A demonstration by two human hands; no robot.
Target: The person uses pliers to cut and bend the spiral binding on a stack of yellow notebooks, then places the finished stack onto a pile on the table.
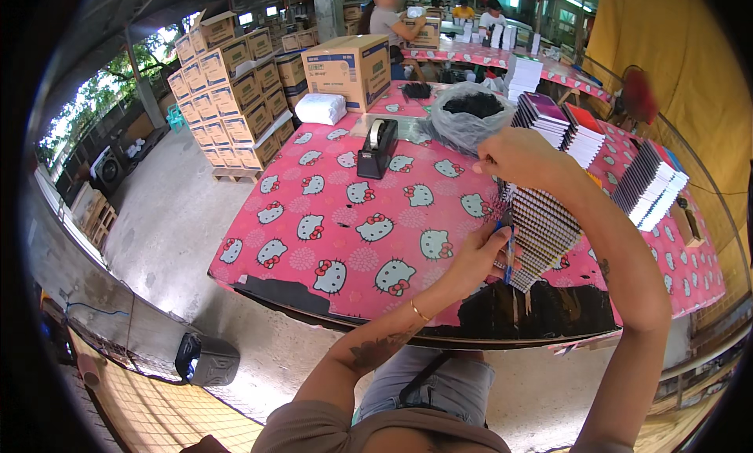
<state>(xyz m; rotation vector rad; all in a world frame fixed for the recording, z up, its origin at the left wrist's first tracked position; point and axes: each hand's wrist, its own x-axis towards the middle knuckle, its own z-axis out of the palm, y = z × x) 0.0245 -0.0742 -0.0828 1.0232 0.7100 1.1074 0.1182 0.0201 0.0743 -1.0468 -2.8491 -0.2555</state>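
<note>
A stack of spiral-bound notebooks (545,229) stands at the right of the table, its rows of coils facing me. My left hand (485,255) is closed around blue-handled pliers (508,238), whose dark head points up against the near left side of the coils. Above the far end of the same stack, my right hand (514,156) is closed with its fingertips pinched together; whatever they hold is too small to make out. Just beyond that hand sits a clear plastic bag (471,123) with a mass of black strands inside.
On the pink cat-print table (337,210) are a black tape dispenser (378,149), a white packet (321,109), a carton (347,72) and more notebook stacks (649,185). Piled cartons (235,92) stand on the left. People work at a far table.
</note>
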